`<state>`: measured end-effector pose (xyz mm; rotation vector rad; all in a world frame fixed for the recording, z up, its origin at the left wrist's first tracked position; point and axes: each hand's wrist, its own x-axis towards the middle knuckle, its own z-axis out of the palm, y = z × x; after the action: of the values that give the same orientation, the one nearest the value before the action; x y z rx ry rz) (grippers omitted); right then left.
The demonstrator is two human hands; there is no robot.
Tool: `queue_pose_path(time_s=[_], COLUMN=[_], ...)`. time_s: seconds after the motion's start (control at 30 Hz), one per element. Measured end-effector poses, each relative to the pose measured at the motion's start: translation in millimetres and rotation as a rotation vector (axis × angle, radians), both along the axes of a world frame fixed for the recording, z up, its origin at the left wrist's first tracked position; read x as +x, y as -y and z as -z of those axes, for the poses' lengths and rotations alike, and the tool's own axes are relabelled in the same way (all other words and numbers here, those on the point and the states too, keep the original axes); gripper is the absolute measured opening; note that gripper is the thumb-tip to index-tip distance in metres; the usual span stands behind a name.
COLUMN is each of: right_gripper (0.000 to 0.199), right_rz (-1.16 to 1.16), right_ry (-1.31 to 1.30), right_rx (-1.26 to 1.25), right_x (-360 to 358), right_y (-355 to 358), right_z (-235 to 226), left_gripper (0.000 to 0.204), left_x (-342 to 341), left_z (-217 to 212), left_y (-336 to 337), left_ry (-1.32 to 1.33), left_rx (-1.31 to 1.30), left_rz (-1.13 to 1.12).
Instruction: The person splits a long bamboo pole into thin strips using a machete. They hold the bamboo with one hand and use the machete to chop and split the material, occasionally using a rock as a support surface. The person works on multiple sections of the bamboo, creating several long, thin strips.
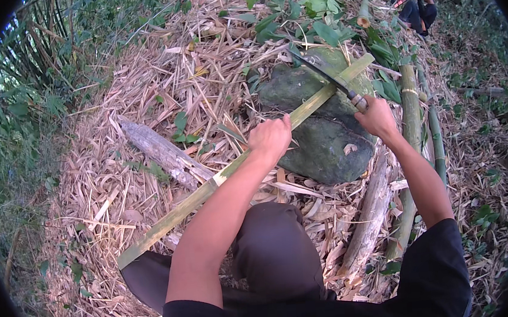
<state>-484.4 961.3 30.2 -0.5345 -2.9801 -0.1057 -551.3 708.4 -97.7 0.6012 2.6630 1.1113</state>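
Note:
A long split bamboo strip [174, 217] runs slantwise across the view, from the lower left up to the right. My left hand [271, 139] is closed round it near its middle. In my right hand [376, 116] is the handle of a machete [329, 78], its dark blade pointing up and to the left. The blade crosses the strip near its upper right end; whether it bites into the bamboo I cannot tell. Beneath that end lies a mossy green rock [325, 146].
Dry leaves and bamboo litter [111, 189] cover the ground. A weathered log [159, 148] lies left of the rock, another log [370, 208] at its lower right. Bamboo poles [410, 108] lie on the right. Two people [419, 11] sit at the far right.

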Motion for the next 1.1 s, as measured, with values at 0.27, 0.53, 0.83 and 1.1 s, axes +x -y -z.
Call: queue_pose_path(time_s=[0.27,0.53,0.83,1.1], right_gripper=[0.032,0.020,0.031,0.030], right_rz=[0.017,-0.115,-0.014,0.048], right_ry=[-0.104,-0.475,-0.161,-0.258], right_rx=[-0.289,-0.215,-0.028,-0.226], right_x=[8.6,16.4,12.6,15.6], right_y=[-9.7,25.1,3.8,4.2], right_z=[18.1,-27.5,24.3,4.4], left_gripper=[0.069,0.069,0.068,0.070], left_x=[6.9,-8.0,-11.1,-12.1], left_z=[4.0,12.8,11.4,27.7], left_y=[17.4,21.0,13.1,9.3], left_ry=[0.002,0.048,-0.033,-0.063], left_rx=[-0.047,-0.041,0.000,0.024], left_rz=[0.009,0.043,0.021,-0.012])
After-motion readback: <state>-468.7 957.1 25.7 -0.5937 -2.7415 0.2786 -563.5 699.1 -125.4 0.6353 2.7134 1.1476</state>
